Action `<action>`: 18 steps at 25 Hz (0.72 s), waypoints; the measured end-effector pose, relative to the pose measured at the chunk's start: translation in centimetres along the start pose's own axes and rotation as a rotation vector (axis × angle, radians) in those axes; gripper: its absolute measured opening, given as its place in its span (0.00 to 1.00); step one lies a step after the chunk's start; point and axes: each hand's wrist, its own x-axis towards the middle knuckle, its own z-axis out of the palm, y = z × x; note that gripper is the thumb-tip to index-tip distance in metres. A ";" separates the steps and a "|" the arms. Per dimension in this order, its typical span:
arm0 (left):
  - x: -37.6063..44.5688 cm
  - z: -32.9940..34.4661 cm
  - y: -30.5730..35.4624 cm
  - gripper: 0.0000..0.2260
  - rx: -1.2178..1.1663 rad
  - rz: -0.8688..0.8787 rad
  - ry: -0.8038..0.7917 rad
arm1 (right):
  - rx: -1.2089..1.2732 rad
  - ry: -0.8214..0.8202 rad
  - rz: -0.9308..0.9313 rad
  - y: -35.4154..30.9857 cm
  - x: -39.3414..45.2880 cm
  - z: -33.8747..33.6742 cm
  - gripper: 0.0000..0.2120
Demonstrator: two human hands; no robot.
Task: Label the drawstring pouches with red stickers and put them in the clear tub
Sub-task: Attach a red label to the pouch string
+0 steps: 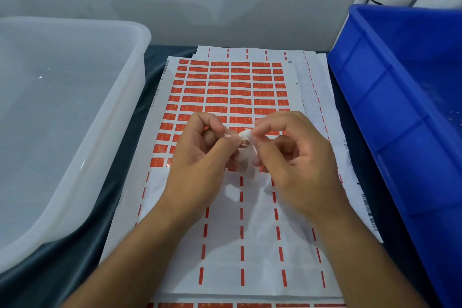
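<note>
**A:** What are the hands doing right now?

**B:** The left hand [200, 142] and the right hand [295, 147] meet above the middle of the sheet, fingers curled in, both pinching a small white drawstring pouch [246, 136] between thumb and fingertips. The pouch is held in the air between them, just over the rows of stickers.

**A:** Has it got its label on?

**B:** I can't tell; the fingers cover most of it and it's blurred. I'd judge this as the labelling step itself, with the pouch being handled at the neck, not the drop-off.

**A:** And around the hands?

**B:** Under them lies the white backing sheet of small red rectangular stickers [225, 87]; its near half is peeled bare, only red dashes left. It rests on the dark cloth-covered worktop [125, 157]. To the left stands the big translucent clear plastic tub [140, 62], which looks empty from here. To the right, a blue plastic crate [375, 97].

**A:** So what's next?

**B:** Probably making sure a sticker sits flat on the fabric, then carrying the pouch well left, over the tub's rim, and letting go.
</note>
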 end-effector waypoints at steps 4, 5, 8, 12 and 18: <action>0.1 0.0 -0.1 0.07 0.047 0.035 -0.001 | -0.173 -0.026 -0.132 0.0 -0.1 0.0 0.07; 0.0 0.1 -0.2 0.07 0.068 0.045 0.003 | -0.195 -0.025 -0.124 0.0 -0.1 0.1 0.07; 0.0 0.1 -0.2 0.06 0.081 0.055 0.018 | -0.229 -0.026 -0.122 0.2 -0.2 0.2 0.08; 0.0 0.0 -0.3 0.04 0.084 0.054 0.016 | -0.267 -0.043 -0.182 0.4 -0.2 0.1 0.09; 0.1 -0.1 -0.4 0.04 0.095 0.074 0.019 | -0.388 -0.018 -0.333 0.7 -0.1 -0.1 0.11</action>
